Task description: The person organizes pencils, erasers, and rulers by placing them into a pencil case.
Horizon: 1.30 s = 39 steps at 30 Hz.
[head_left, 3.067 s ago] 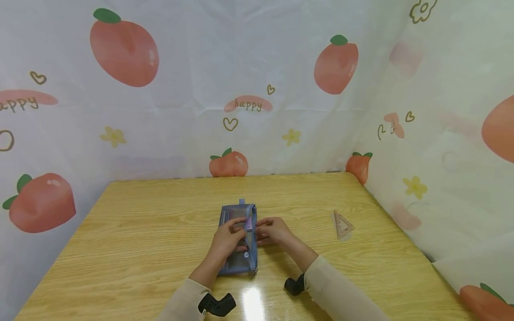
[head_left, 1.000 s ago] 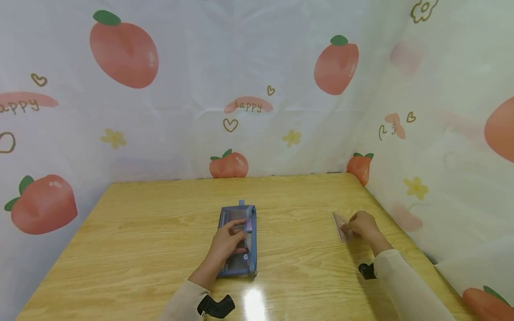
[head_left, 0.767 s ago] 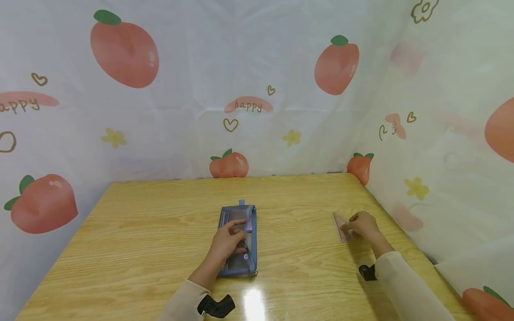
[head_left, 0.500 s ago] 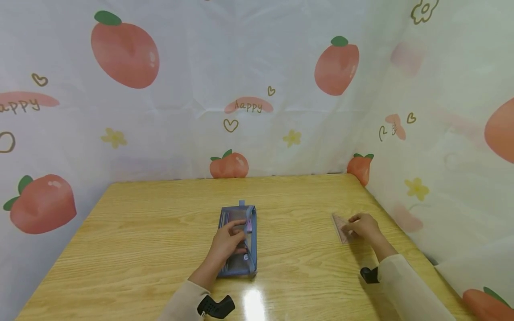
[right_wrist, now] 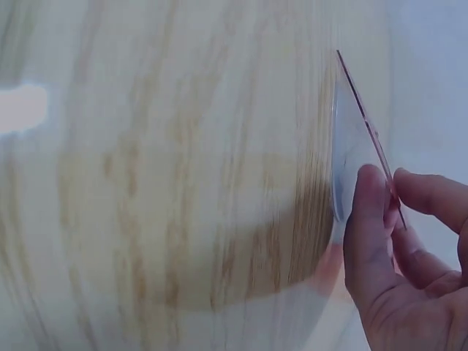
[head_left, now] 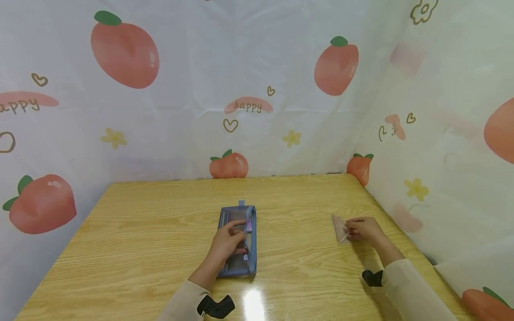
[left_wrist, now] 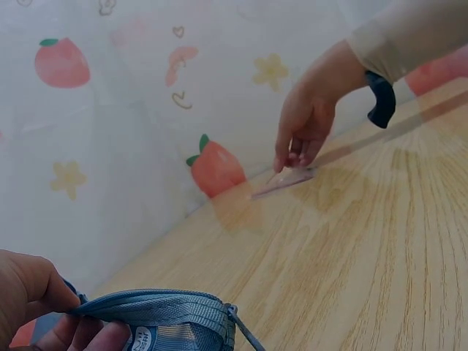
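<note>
A blue mesh pencil case (head_left: 237,269) lies on the table, its zipped side facing right. My left hand (head_left: 226,241) pinches the edge of its opening; in the left wrist view the thumb and fingers grip the blue fabric (left_wrist: 168,306) near the zipper. Something purple (head_left: 249,225) and several slim items show inside the case. At the right, my right hand (head_left: 364,229) pinches a clear pinkish set square (head_left: 340,229) between thumb and fingers. The right wrist view shows the set square (right_wrist: 363,110) tilted, one side raised off the table.
The wood-grain table (head_left: 160,223) is backed by a white cloth (head_left: 192,58) printed with peaches, and another such cloth wall (head_left: 453,187) stands along its right side. A bright light reflection (head_left: 254,303) lies near the front.
My right hand has gone from the pencil case to the set square at the right, and the set square has just turned and tilted in its fingers. My left hand stays on the case.
</note>
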Motion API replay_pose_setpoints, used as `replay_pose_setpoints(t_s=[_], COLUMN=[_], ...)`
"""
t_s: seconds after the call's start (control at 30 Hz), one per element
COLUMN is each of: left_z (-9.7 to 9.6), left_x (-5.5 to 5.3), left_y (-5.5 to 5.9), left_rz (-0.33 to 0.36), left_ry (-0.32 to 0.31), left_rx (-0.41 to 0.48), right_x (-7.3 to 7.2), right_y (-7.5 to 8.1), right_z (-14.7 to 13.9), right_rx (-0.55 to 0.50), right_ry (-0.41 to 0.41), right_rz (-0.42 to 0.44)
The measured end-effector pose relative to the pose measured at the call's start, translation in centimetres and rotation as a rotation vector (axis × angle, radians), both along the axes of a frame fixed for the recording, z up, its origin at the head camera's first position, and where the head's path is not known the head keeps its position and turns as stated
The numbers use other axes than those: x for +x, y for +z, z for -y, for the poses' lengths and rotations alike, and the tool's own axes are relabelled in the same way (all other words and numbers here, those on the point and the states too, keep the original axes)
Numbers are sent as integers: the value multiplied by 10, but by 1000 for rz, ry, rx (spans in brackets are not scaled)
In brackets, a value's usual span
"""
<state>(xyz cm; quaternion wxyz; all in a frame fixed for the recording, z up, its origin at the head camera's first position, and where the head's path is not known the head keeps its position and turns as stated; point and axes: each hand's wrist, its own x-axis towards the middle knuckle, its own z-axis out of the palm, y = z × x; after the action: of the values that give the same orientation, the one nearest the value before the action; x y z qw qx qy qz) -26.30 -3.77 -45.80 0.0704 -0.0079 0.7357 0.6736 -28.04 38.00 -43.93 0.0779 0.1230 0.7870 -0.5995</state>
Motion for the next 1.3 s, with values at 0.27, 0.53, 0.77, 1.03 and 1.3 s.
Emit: replay_pose_setpoints(t_s=[0.27,0.53,0.77,1.03,1.3], left_z=[0,0,1,0,0], left_x=[0,0,0,1,0], left_y=[1,0,1,2,1], left_rz=[-3,-8,-8,-10,-8], left_ry=[1,-3,0,0,-6], left_rx=[11,5,9,12,8], right_x=[5,7,3,-2,-4], right_y=[1,3,-3,-14,-18], right_z=[10,25,43,59,78], right_rx=[-151,-218,-272,-393,-487], right_ry=[33,105,132,241,269], right_rz=[21,13,31,32,53])
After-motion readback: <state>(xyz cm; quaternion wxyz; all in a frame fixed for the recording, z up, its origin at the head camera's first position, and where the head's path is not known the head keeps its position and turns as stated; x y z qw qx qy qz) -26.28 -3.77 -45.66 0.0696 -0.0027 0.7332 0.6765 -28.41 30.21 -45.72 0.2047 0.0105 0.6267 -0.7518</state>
